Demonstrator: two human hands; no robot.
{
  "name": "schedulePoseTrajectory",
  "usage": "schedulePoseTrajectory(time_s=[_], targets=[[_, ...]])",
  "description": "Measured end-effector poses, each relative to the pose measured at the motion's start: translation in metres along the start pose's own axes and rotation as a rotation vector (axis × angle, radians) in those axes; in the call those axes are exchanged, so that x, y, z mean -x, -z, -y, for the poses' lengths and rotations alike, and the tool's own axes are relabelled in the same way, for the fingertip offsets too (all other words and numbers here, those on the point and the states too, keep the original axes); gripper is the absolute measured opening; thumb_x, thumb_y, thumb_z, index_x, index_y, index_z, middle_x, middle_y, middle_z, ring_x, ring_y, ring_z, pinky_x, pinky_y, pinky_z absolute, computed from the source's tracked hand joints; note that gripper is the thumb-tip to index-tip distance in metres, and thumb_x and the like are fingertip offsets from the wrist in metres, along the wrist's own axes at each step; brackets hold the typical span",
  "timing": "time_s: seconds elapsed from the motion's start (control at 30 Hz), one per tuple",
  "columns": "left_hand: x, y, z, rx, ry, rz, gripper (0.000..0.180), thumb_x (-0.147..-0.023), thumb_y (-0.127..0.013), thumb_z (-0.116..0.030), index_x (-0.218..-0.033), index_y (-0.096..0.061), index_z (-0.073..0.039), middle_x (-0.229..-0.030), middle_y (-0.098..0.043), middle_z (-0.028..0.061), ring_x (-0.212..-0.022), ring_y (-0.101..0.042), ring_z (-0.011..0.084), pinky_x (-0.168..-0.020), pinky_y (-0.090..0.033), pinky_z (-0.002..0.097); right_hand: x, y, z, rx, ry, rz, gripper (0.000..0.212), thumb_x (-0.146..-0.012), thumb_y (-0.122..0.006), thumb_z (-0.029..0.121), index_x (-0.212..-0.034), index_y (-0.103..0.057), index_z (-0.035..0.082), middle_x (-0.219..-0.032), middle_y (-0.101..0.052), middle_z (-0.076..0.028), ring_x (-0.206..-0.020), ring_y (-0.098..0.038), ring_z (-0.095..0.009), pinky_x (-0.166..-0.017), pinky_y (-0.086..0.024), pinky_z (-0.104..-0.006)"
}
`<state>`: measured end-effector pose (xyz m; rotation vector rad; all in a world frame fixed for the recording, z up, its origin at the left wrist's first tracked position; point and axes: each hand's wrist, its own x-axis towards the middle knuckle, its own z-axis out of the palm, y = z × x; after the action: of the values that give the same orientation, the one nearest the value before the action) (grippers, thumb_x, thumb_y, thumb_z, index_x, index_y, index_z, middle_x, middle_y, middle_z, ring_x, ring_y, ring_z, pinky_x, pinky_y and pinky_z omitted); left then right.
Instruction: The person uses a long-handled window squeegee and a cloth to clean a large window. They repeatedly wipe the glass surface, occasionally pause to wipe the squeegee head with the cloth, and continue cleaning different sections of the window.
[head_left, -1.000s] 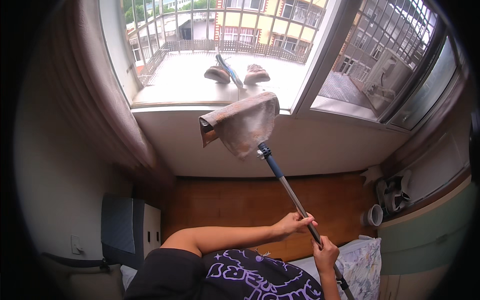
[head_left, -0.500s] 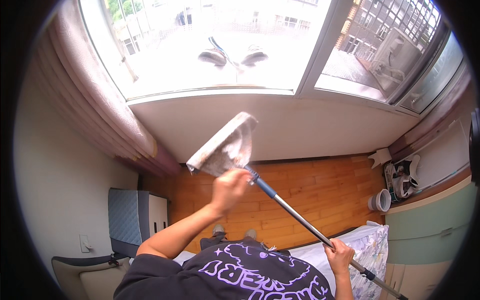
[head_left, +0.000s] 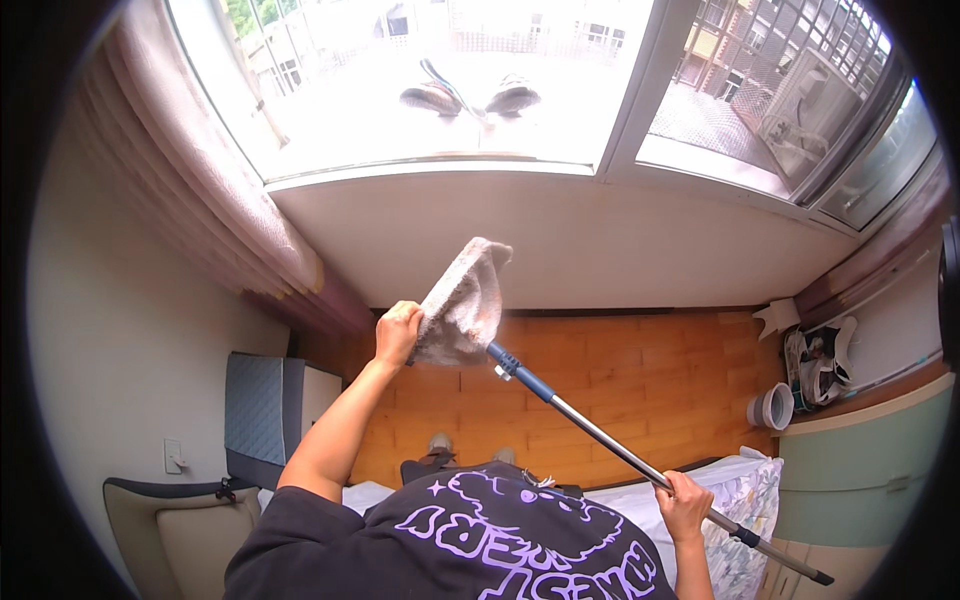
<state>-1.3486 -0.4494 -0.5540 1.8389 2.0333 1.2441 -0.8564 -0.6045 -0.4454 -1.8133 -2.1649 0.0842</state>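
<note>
A mop with a grey, stained cloth pad [head_left: 458,310] is held up off the floor in front of me. From the pad, its blue and silver pole [head_left: 600,432] slants down to the right. My left hand [head_left: 398,334] is closed on the pad's left edge, its fingertips partly hidden. Around the lower part of the pole, my right hand [head_left: 684,505] is wrapped. The pole's dark end [head_left: 822,577] sticks out past that hand.
Ahead are a bright window [head_left: 420,130] and a low white wall [head_left: 620,235]. A pink curtain [head_left: 200,170] hangs at left, above a blue-sided cabinet [head_left: 262,410]. At right stand a small bin [head_left: 772,408] and green drawers [head_left: 870,450]. Behind me is a bed [head_left: 750,480].
My left hand has moved left from the pole's blue joint to the pad's edge. The pad has turned to a steeper tilt. My right hand still grips the pole.
</note>
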Motion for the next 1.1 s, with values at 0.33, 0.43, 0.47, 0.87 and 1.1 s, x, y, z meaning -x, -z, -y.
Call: schedulePoseTrajectory(time_s=[0.33,0.43,0.47,0.87,1.1], targets=[[0.005,-0.022,0.012,0.256,0.34,0.149,0.016,-0.079,-0.068,-0.012,-0.086,-0.059,-0.001,-0.074,-0.057,0.0004,-0.069,-0.052,0.0073,-0.063,-0.045,0.0228,-0.012,0.012,-0.025,0.034,0.059,0.005,0.01,-0.067,-0.067,0.011,-0.07,-0.057,0.009,-0.059,-0.056,-0.007,-0.052,-0.055,-0.028,-0.047,-0.041,-0.0368],[0.007,-0.032,0.016,0.354,0.339,0.06,0.013,-0.083,-0.064,-0.013,-0.083,-0.058,-0.001,-0.07,-0.054,-0.0015,-0.066,-0.048,0.0063,-0.062,-0.043,0.022,-0.018,0.015,-0.023,0.032,0.065,0.022,0.011,-0.068,-0.068,0.013,-0.07,-0.058,0.009,-0.059,-0.055,-0.007,-0.052,-0.055,-0.028,-0.047,-0.04,-0.0363],[0.006,-0.032,0.017,0.405,0.351,0.017,0.013,-0.084,-0.062,-0.013,-0.082,-0.057,-0.002,-0.069,-0.052,-0.0022,-0.065,-0.047,0.0058,-0.061,-0.042,0.0218,-0.021,0.015,-0.02,0.022,0.056,0.031,0.012,-0.068,-0.069,0.015,-0.07,-0.058,0.01,-0.058,-0.055,-0.007,-0.052,-0.055,-0.027,-0.046,-0.04,-0.0362],[-0.074,-0.012,0.056,0.857,0.594,-0.322,0.016,-0.09,-0.055,-0.017,-0.087,-0.055,-0.001,-0.074,-0.052,-0.0013,-0.069,-0.045,0.007,-0.064,-0.04,0.0222,-0.034,0.004,0.001,0.076,-0.034,0.247,0.016,-0.064,-0.073,0.02,-0.076,-0.066,0.013,-0.067,-0.062,-0.007,-0.059,-0.059,-0.027,-0.052,-0.044,-0.037],[-0.112,0.022,0.073,0.995,0.524,-0.415,0.013,-0.094,-0.045,-0.014,-0.089,-0.049,-0.002,-0.074,-0.054,0.006,-0.063,-0.056,0.017,-0.055,-0.05,0.0317,-0.001,-0.033,-0.023,0.272,-0.24,0.521,0.025,-0.067,-0.075,0.03,-0.086,-0.068,0.015,-0.074,-0.064,-0.011,-0.064,-0.062,-0.028,-0.057,-0.048,-0.0375]])
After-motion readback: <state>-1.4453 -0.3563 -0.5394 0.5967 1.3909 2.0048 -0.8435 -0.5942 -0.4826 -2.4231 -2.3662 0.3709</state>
